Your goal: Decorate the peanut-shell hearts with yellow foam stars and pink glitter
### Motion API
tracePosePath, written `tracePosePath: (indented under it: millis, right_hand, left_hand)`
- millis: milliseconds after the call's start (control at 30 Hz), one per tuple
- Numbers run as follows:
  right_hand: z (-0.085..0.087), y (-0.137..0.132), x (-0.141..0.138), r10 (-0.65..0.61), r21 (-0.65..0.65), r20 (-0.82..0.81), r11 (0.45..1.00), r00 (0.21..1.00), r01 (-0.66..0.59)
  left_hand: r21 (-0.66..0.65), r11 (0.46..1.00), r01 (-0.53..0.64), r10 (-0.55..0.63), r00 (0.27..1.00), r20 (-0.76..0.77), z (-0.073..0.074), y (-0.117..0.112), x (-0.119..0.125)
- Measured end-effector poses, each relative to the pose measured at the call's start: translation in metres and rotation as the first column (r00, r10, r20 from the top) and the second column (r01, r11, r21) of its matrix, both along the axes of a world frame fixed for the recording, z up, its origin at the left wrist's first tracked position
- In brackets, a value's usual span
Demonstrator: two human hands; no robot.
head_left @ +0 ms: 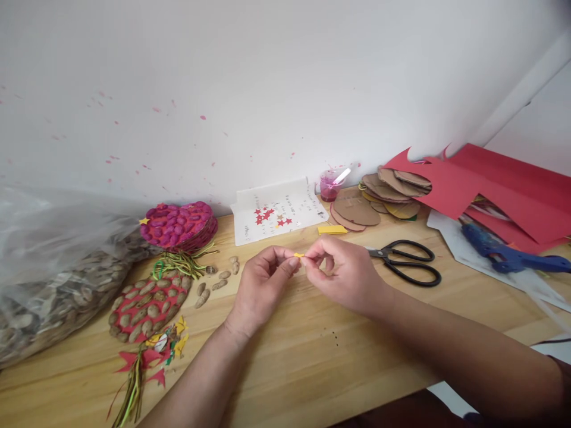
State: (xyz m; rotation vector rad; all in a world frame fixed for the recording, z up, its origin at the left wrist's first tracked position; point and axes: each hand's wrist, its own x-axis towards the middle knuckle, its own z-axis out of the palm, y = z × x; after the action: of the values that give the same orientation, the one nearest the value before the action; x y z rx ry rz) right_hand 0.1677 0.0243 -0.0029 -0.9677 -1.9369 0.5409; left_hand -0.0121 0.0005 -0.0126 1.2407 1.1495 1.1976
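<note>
Between my two hands, over the middle of the wooden table, is a small yellow paper piece (298,255). My left hand (266,276) pinches one end between thumb and forefinger. The fingertips of my right hand (345,274) pinch the other end, close against the left. Its exact shape is mostly hidden by my fingers. Just beyond my right hand lies a folded yellow paper strip (332,229). Black-handled scissors (408,261) rest to the right, their blades partly behind my right hand. Behind my hands, small red stars (264,216) lie on a white printed sheet (250,232).
Left are a bag of peanuts (57,309), a peanut-covered red disc (149,306), a pink-painted peanut piece (181,226) and loose peanuts (219,285). Right are cardboard discs (357,210), red paper (513,190) and a blue glue gun (504,252). A cup (330,187) of pink paint stands behind.
</note>
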Motion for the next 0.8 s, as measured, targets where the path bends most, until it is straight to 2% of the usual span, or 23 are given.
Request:
tracePosePath:
  millis: [33, 67, 133, 167, 233, 367, 400, 467, 533, 567, 600, 667, 733, 800]
  right_hand:
    - [0.002, 0.001, 0.000, 0.026, -0.154, -0.057, 0.987, 0.998, -0.035]
    - [0.004, 0.002, 0.000, 0.050, -0.316, -0.121, 0.945, 0.991, -0.086]
    - [0.007, 0.007, 0.001, 0.087, -0.572, -0.252, 0.790, 0.964, -0.221]
    - [0.008, 0.010, 0.002, 0.106, -0.646, -0.311, 0.705, 0.945, -0.292]
    - [0.009, 0.015, 0.004, 0.152, -0.711, -0.409, 0.564, 0.900, -0.419]
    - [0.007, 0.019, 0.008, 0.185, -0.736, -0.562, 0.332, 0.806, -0.590]
    - [0.007, 0.019, 0.009, 0.175, -0.738, -0.585, 0.290, 0.792, -0.609]
    - [0.007, 0.019, 0.009, 0.159, -0.738, -0.609, 0.246, 0.777, -0.628]
    - [0.008, 0.018, 0.008, 0.153, -0.743, -0.601, 0.255, 0.785, -0.618]
    - [0.008, 0.017, 0.007, 0.150, -0.744, -0.584, 0.293, 0.798, -0.600]
    - [0.009, 0.017, 0.006, 0.145, -0.741, -0.557, 0.358, 0.818, -0.568]
    - [0.008, 0.014, 0.003, 0.114, -0.701, -0.473, 0.552, 0.874, -0.452]
    - [0.008, 0.011, 0.001, 0.054, -0.596, -0.371, 0.752, 0.927, -0.282]
    - [0.006, 0.007, 0.000, -0.006, -0.442, -0.259, 0.890, 0.966, -0.113]
  left_hand:
    - [0.017, 1.000, 0.003, -0.003, 1.000, -0.017, 0.001, 0.000, 0.000]
    - [0.035, 0.999, 0.010, -0.009, 1.000, -0.028, 0.002, 0.000, -0.001]
    - [0.069, 0.997, 0.041, -0.039, 0.999, -0.029, 0.004, 0.001, -0.002]
    - [0.082, 0.994, 0.067, -0.065, 0.998, -0.020, 0.005, 0.001, -0.003]
    - [0.102, 0.983, 0.151, -0.153, 0.988, 0.018, 0.007, 0.003, -0.006]
    - [0.115, 0.934, 0.339, -0.353, 0.926, 0.134, 0.011, 0.004, -0.010]
    - [0.118, 0.927, 0.357, -0.372, 0.915, 0.154, 0.011, 0.004, -0.011]
    - [0.119, 0.924, 0.362, -0.379, 0.909, 0.174, 0.011, 0.004, -0.011]
    - [0.107, 0.934, 0.342, -0.356, 0.918, 0.174, 0.011, 0.005, -0.010]
    - [0.093, 0.942, 0.321, -0.333, 0.927, 0.174, 0.010, 0.005, -0.010]
    - [0.073, 0.953, 0.294, -0.303, 0.936, 0.180, 0.009, 0.005, -0.009]
    - [0.022, 0.973, 0.230, -0.229, 0.950, 0.210, 0.008, 0.005, -0.007]
    - [-0.032, 0.983, 0.180, -0.167, 0.956, 0.243, 0.007, 0.004, -0.005]
    - [-0.076, 0.987, 0.144, -0.120, 0.958, 0.259, 0.005, 0.003, -0.002]
